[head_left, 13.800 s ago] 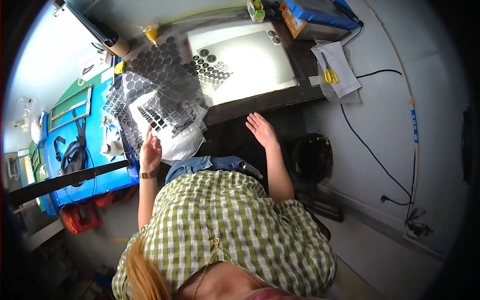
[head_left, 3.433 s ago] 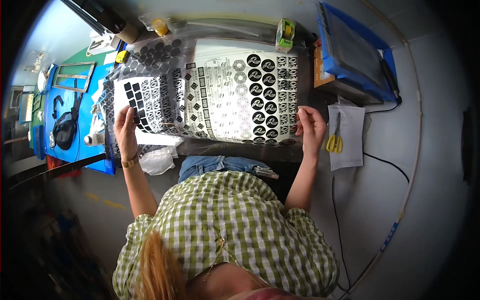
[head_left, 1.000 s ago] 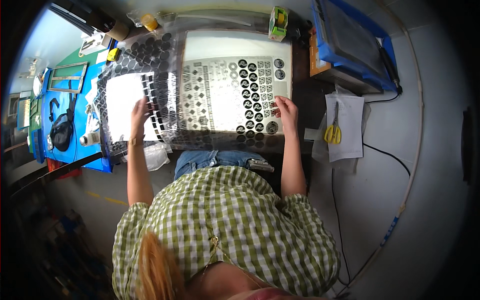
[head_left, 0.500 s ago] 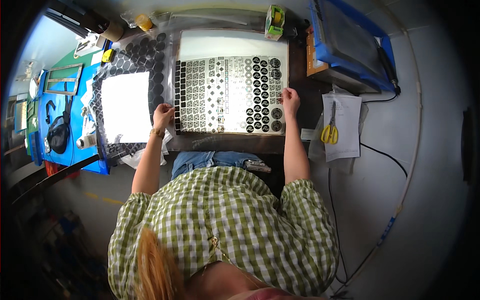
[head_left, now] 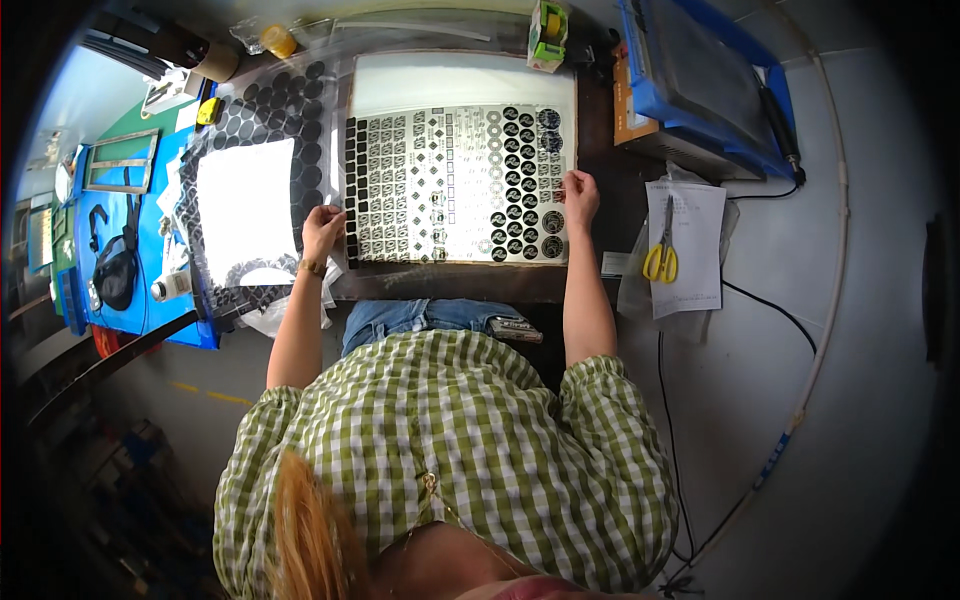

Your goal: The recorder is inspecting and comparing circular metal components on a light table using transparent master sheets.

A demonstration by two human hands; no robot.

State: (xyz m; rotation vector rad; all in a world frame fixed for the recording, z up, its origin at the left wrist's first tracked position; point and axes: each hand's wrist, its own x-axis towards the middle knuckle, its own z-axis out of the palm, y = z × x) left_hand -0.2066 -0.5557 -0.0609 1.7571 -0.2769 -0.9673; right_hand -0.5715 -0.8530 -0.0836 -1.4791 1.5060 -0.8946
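Observation:
A clear film sheet [head_left: 425,185] printed with rows of black circles, squares and small designs lies over a white, brightly lit panel [head_left: 450,82]. The panel's far strip shows bare beyond the film. At the film's left edge, my left hand [head_left: 321,235] has its fingers closed in a pinch on the sheet. My right hand [head_left: 580,203] pinches the opposite edge, next to the black circles. Both hands are at about the same height along the sheet, and their fingertips partly cover its edges.
To the left, a white paper sheet [head_left: 247,210] rests on film with dark discs [head_left: 285,97]. Yellow-handled scissors [head_left: 660,262] lie on a printed paper [head_left: 700,245] at the right. A green tape dispenser [head_left: 547,38] and a blue-framed box [head_left: 700,80] stand at the back.
The view has shifted slightly, and the panel and film appear a little higher in it. Both hands keep their pinch on the film's edges.

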